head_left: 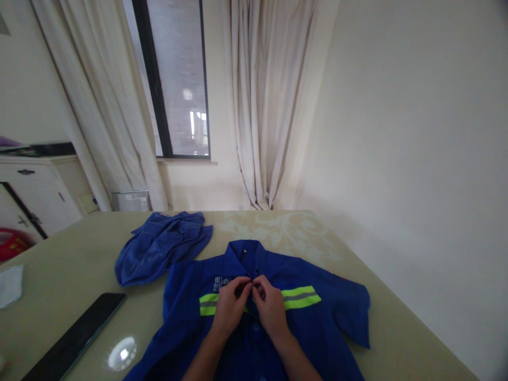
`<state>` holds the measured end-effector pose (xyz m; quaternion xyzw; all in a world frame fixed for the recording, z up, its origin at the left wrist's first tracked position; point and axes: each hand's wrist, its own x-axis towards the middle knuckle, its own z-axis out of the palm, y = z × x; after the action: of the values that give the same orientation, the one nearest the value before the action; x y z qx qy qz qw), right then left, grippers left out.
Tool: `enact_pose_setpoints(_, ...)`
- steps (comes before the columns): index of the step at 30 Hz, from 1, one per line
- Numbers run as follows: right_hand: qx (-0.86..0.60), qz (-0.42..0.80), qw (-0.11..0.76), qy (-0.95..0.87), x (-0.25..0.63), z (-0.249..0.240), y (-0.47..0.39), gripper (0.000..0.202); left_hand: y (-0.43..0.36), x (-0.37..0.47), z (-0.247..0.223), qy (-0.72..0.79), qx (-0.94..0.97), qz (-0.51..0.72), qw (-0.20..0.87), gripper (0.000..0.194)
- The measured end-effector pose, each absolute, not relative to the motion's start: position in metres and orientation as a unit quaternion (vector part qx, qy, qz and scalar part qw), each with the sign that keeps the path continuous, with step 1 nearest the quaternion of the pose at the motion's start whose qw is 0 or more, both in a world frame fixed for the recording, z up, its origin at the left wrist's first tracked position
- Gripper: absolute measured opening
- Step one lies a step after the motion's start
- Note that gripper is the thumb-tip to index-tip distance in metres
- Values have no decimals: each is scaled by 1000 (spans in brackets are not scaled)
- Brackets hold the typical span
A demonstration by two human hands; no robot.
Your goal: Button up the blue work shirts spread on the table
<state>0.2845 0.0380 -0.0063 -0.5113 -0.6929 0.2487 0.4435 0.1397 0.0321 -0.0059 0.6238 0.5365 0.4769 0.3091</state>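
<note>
A blue work shirt (317, 330) with a collar and yellow-green reflective stripes lies spread face up on the table. Both my hands meet at its front placket, just under the open collar. My left hand (232, 302) pinches the fabric edge, thumb and forefinger together, beside the white print on the chest. Opposite it, my right hand (270, 307) pinches the other edge, its fingertips nearly touching the left ones. Whether a button sits between the fingertips is hidden. Further down the placket a button shows below my hands.
A crumpled blue garment (162, 246) lies behind the shirt on the left. On the table (79, 248) there are also a long dark flat object (75, 338) and a pale cloth or paper (11, 286). A wall (416, 185) borders the right side; curtains hang behind.
</note>
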Motion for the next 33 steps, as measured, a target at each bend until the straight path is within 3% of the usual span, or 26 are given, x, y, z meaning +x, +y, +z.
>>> enact_pose_setpoints(8, -519, 165, 450, -708, 283, -6, 35, 18, 35, 141, -7, 540, 609, 485, 321, 25)
enact_pose_setpoints(14, -527, 160, 421, -721, 282, -9, 35, 19, 31, 143, -3, 542, 614, 490, 298, 23)
enact_pose_setpoints(20, -508, 190, 452, -708, 282, -8, 36, 18, 28, 145, 0, 555, 620, 483, 274, 23)
enact_pose_setpoints(33, -530, 178, 458, -691, 283, -6, 38, 17, 37, 139, -11, 545, 599, 490, 321, 19)
